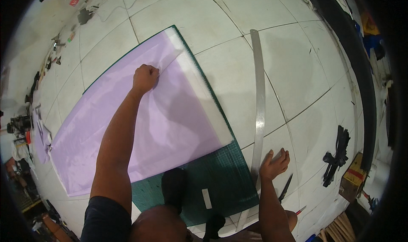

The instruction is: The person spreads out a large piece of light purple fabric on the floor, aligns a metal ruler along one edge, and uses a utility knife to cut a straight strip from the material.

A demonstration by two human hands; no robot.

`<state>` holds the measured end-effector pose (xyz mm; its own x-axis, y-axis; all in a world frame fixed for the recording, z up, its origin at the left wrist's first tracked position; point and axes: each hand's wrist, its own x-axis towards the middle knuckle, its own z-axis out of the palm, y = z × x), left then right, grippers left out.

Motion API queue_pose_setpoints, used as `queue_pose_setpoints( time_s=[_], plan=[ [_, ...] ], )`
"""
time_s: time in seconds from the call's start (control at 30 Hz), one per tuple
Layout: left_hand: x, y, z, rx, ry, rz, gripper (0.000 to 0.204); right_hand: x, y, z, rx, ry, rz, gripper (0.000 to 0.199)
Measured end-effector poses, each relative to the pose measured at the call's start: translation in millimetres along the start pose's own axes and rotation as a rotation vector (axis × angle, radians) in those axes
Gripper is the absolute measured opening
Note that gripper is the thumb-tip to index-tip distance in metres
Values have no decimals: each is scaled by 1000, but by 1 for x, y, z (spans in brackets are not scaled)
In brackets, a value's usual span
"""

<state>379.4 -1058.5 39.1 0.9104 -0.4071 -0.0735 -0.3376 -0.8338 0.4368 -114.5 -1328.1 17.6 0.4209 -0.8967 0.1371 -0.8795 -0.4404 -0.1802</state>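
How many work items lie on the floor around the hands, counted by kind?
Lilac fabric sheet: 1, under the left hand
Green cutting mat: 1
Long metal ruler: 1, touched by the right hand
Scissors: 1
Total: 4

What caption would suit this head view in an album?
Left hand pressing lilac fabric on a green cutting mat, right hand on a long steel ruler.
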Motion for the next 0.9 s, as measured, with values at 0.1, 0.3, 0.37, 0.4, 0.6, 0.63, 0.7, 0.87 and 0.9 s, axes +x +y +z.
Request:
queue_pose_setpoints(
  time_s=[0.1,0.3,0.37,0.4,0.6,0.63,0.7,0.87,0.9],
  plan=[
    [4,-2,3,-59,-64,-115,31,-1,2,-1,-28,-24,10,53],
    [6,-5,7,-7,-10,-93,32,0,2,0,0,-1,-4,55],
    [6,-4,5,6,-9,-82,32,0,2,1,-19,-8,3,56],
    [6,-4,4,5,-5,-65,32,0,2,1,-18,-3,-2,56],
    [-7,3,0,63,8,101,23,-1,3,1,-3,1,-11,57],
    [-13,4,1,116,51,198,21,-1,2,1,-7,-2,-4,57],
    [-26,8,5,70,78,246,18,0,2,0,-13,-3,2,57],
    [-47,13,0,11,55,338,17,0,2,1,-16,-11,11,57],
    [-49,13,-1,22,45,325,20,1,1,2,-17,-18,15,57]
  ],
)
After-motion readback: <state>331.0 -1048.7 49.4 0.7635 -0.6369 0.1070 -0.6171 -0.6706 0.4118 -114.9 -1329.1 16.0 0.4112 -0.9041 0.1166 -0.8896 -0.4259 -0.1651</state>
